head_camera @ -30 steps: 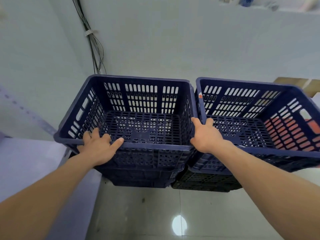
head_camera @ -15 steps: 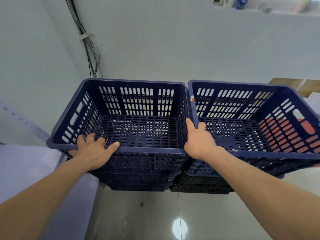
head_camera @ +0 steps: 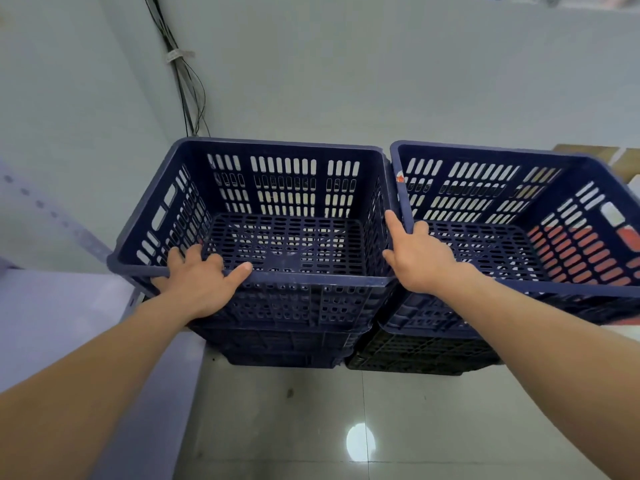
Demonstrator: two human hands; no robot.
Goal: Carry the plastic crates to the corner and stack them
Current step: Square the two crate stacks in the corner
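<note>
Gap betw. the two has closed: left crate, topping its stack in the corner at centre-left of frame, now touches right crate. Near rim is gripped by left hand; right hand hooks right crate's corner at the seam. Risk: thumb pinched betw. rims, or crate seated skew & rocking.

Two crate stacks side by side in the corner, left crate atop its stack, right crate touching it, cables behind, floor before
</note>
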